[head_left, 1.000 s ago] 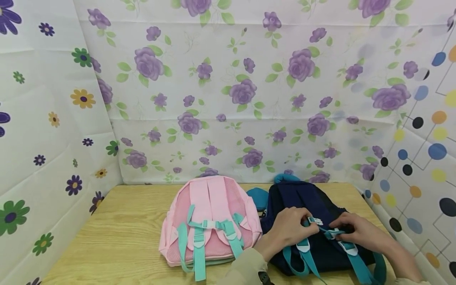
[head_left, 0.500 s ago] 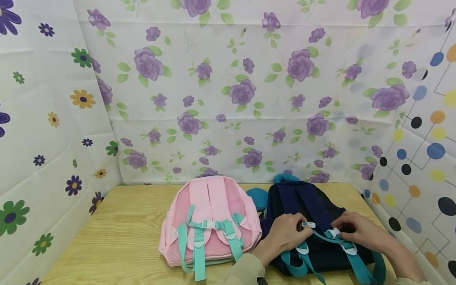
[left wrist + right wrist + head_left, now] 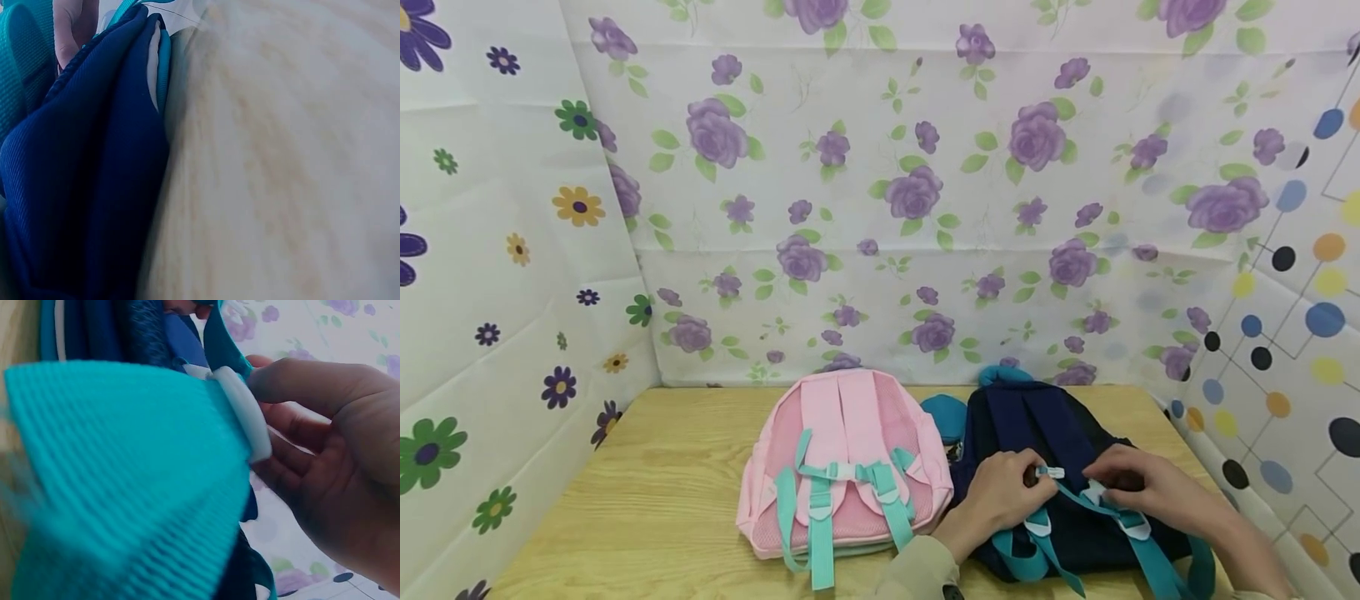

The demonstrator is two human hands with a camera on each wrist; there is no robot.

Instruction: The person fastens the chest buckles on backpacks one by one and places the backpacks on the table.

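Observation:
A navy backpack (image 3: 1067,417) lies with its straps facing up, under both hands. My left hand (image 3: 1003,492) pinches one white buckle half (image 3: 1051,472) on a thin teal strap. The other white buckle half (image 3: 1095,492) is between the thumb and fingers of my right hand (image 3: 1157,487). A short gap separates the two halves, and a teal strap sags between them. In the right wrist view a wide teal strap (image 3: 131,437) with a white slider (image 3: 247,412) fills the foreground, beside the hand. Navy fabric (image 3: 87,162) takes up the left of the left wrist view.
A pink backpack (image 3: 827,400) stands just left of the navy one, its teal chest strap joined by a white buckle (image 3: 844,472). A round blue pouch (image 3: 946,417) sits between the bags. Patterned cloth walls (image 3: 850,275) enclose the wooden table (image 3: 647,467).
My left hand has shifted slightly left and down with its buckle half, leaving the strap slacker. My right hand has edged left, turning its own half toward the other.

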